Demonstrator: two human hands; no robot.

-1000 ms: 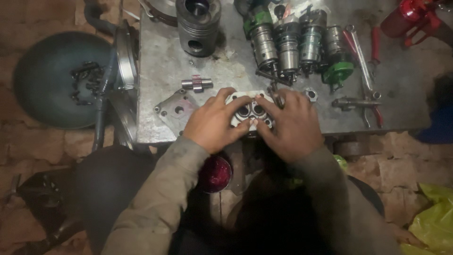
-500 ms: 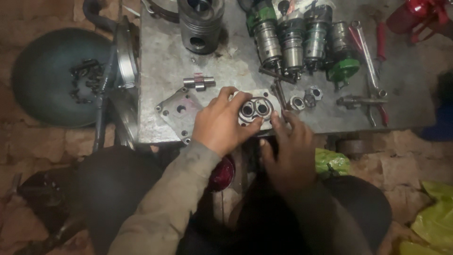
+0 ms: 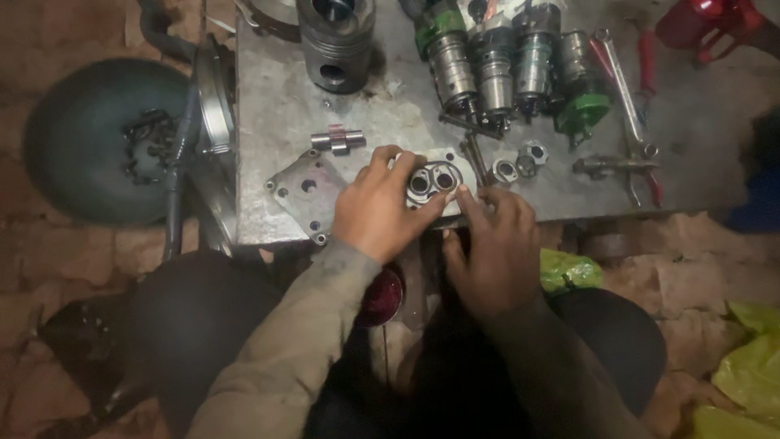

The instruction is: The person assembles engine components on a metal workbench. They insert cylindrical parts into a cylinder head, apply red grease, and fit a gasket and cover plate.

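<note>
Hands on pump housing at table edge

Left hand [image 3: 375, 213] lies palm-down, fingers curled over the pump housing [image 3: 433, 182], gripping it. Right hand [image 3: 493, 246] grips its near side, fingertips touching. Housing: grey metal, two round bores facing up, on the metal table [image 3: 390, 106] near its front edge.

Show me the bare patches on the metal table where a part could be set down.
One free patch lies between the piston, the small gear shaft and the row of cylindrical parts. Another lies right of the wrenches, below the red tool. It is crowded around the left hand, right hand, pump housing and nuts.
</note>
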